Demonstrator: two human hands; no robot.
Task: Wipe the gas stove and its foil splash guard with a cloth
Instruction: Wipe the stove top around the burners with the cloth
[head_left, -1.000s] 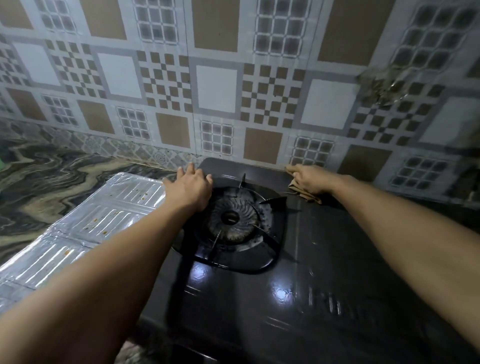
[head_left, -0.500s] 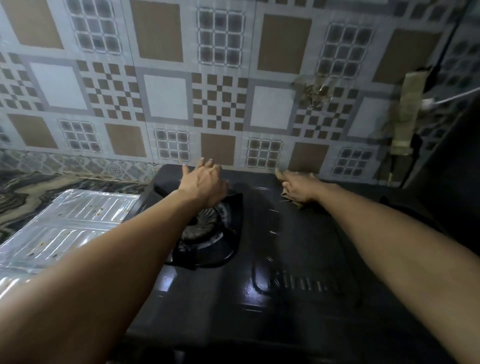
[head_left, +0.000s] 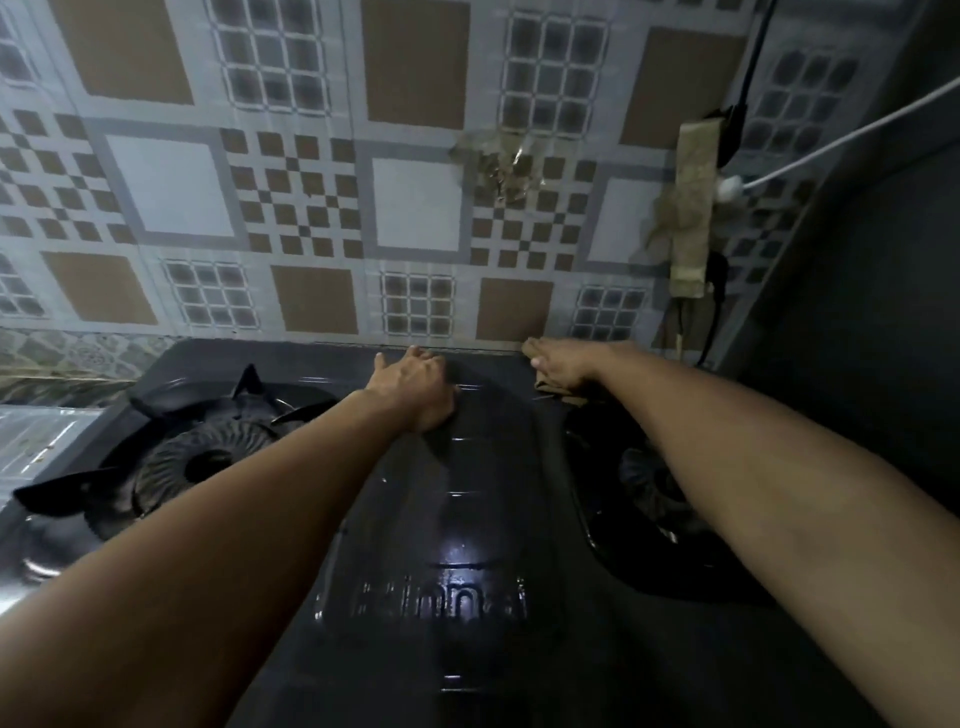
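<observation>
A black two-burner gas stove (head_left: 467, 519) fills the lower view against the tiled wall. My left hand (head_left: 413, 382) rests flat on the stove's middle strip near its back edge, fingers straight. My right hand (head_left: 563, 364) presses a brownish cloth (head_left: 558, 389) onto the stove's back edge, just behind the right burner (head_left: 644, 488); most of the cloth is hidden under the hand. The left burner (head_left: 208, 462) with its black pan supports sits left of my left forearm. The foil splash guard (head_left: 36, 441) lies flat at the far left, spotted with crumbs.
A patterned tile wall (head_left: 415, 208) rises right behind the stove. At the right of the wall hang a taped strip (head_left: 691, 208), a white cable with plug (head_left: 732, 187) and a black cable (head_left: 719, 312). A dark surface (head_left: 883, 312) closes the right side.
The view has swung right. My left hand slid from the left burner to the stove's middle strip. My right hand moved the cloth rightward along the back edge.
</observation>
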